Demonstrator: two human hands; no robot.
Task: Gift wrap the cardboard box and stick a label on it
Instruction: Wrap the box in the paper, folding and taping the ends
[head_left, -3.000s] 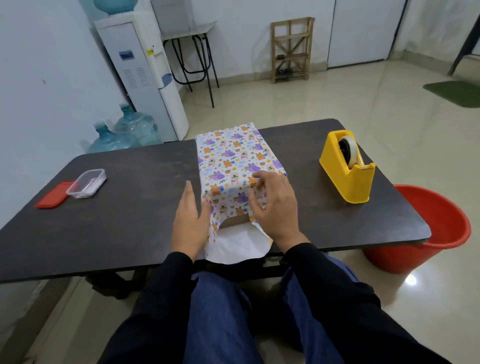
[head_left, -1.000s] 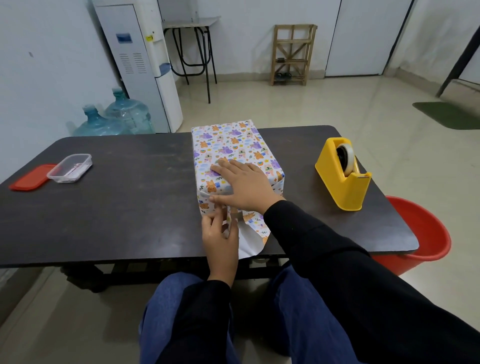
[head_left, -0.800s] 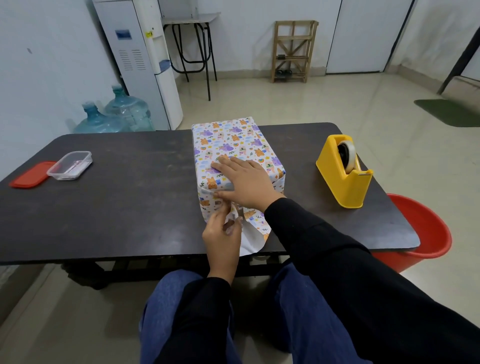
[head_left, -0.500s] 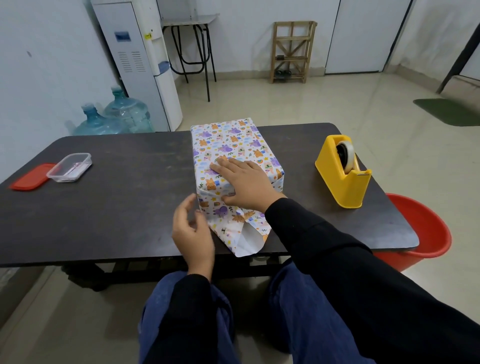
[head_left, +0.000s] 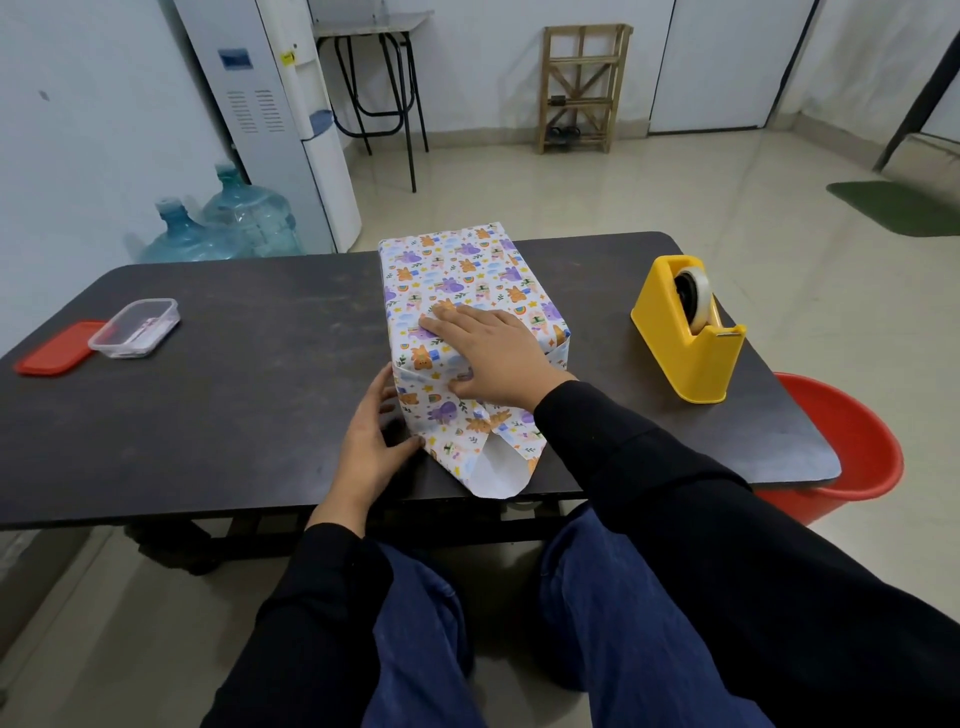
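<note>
The cardboard box (head_left: 457, 280) lies mid-table, covered in white gift paper with purple and orange cartoon animals. At its near end a loose paper flap (head_left: 488, 457) hangs down to the table edge, white underside showing. My right hand (head_left: 493, 353) lies flat on the box's near top, fingers spread, pressing the paper down. My left hand (head_left: 371, 441) rests on the table against the box's near left corner, fingers touching the folded side of the paper. A yellow tape dispenser (head_left: 688, 338) with a tape roll stands to the right of the box.
The dark table (head_left: 234, 395) carries a small clear plastic container (head_left: 135, 327) and its red lid (head_left: 54, 348) at the far left. A red bucket (head_left: 841, 447) stands on the floor by the table's right corner. Water bottles and a dispenser stand behind the table.
My left hand let go of the flap's middle, swung out to the left and now presses the box's near left corner. My right hand moved onto the top and stays there.
</note>
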